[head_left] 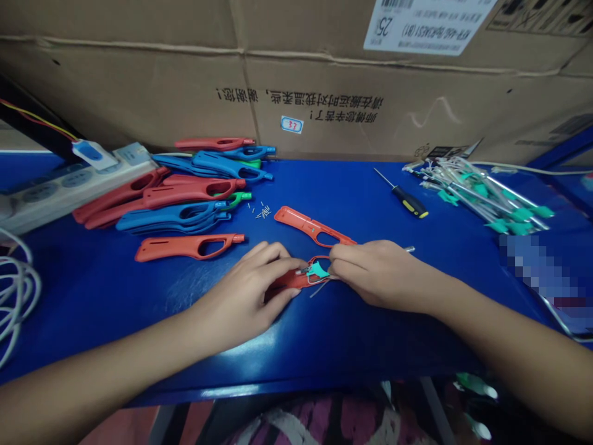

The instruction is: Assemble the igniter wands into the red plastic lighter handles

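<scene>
My left hand [259,281] is closed around the handle end of a red lighter shell half [303,279], its thumb and fingers on either side. Inside that shell lies a teal trigger [317,271] with thin wires near it. My right hand [377,272] pinches at the shell's other end; a metal tube tip [410,249] sticks out beyond its knuckles. Its fingers partly hide what they grip, which looks like the tube and shell end. Just behind the hands lies another red shell half [310,225], inner side up.
Red, blue and green lighter shells [185,213] are piled at left beside a power strip [69,182]. Small screws [263,212] lie near them. A screwdriver [403,196], metal tubes with teal triggers [486,191] and a blurred-out flat object [551,284] are at right. A cardboard box [185,93] stands behind.
</scene>
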Demonstrator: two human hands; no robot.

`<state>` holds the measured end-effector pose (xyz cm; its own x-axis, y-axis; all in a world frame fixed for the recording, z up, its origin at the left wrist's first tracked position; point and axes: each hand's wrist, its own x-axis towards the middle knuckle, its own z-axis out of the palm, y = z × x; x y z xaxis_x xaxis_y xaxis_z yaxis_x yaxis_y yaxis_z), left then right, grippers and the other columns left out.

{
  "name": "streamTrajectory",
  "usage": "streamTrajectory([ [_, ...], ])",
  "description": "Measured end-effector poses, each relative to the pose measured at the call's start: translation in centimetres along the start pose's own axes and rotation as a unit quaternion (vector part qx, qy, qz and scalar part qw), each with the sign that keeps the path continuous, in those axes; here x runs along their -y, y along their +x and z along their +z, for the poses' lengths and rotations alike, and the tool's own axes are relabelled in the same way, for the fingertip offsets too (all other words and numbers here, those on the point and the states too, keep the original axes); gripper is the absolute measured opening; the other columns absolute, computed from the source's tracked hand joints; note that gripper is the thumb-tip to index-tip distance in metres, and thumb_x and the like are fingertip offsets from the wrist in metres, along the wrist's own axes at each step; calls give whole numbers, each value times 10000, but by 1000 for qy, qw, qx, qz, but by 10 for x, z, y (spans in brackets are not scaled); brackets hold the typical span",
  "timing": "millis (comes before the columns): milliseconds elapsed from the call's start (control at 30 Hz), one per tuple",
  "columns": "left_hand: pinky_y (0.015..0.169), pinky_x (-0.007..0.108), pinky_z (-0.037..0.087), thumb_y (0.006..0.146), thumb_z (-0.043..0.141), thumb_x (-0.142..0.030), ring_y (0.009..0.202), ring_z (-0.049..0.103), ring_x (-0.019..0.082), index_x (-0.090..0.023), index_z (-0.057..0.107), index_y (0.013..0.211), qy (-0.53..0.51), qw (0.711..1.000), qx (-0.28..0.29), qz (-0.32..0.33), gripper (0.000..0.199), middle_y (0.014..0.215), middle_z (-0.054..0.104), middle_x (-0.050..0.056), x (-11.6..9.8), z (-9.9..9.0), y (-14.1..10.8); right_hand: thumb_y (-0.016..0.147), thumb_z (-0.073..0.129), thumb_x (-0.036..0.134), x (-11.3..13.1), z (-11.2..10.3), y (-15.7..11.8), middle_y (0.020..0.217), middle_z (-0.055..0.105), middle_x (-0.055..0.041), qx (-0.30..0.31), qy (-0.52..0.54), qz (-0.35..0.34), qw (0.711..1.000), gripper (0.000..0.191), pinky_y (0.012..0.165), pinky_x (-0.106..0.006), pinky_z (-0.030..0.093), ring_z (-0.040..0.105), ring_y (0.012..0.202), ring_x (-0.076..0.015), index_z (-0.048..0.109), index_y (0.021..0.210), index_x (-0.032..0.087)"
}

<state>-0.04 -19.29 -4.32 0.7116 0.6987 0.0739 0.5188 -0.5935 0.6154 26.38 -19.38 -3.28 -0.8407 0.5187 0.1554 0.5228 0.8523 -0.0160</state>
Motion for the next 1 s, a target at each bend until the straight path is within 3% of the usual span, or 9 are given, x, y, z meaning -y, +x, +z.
streamTrajectory([
  [533,906,412,467,993,547,-195,1020,519,231,-209,583,1255,22,999,-11,25,265,1186,609,65,-2,2,-2,1003,482,208,0,-2,-3,951,669,-33,10,80,46,996,206,599,-274,366,582,710,-130,682,977,165],
  [767,915,411,471,980,565,-178,1028,516,232,-195,499,1355,33,998,-28,45,381,1252,627,73,-2,4,-3,979,582,229,-2,-3,-1,950,663,-8,-1,218,127,968,139,677,-240,414,626,796,-114,710,931,206],
  [900,932,414,474,976,551,-159,1055,519,236,-195,506,1379,22,998,-32,51,407,1241,612,85,-1,5,-4,931,661,255,-1,-4,1,1004,625,-13,-2,249,161,955,70,626,-229,409,576,723,-95,682,981,211],
  [1000,917,393,483,981,520,-139,1040,531,221,-224,532,1380,2,999,-27,47,408,1193,604,71,0,5,-4,883,713,250,1,-4,1,1112,615,-38,-15,250,191,949,293,592,-225,422,579,721,-96,605,1151,202],
])
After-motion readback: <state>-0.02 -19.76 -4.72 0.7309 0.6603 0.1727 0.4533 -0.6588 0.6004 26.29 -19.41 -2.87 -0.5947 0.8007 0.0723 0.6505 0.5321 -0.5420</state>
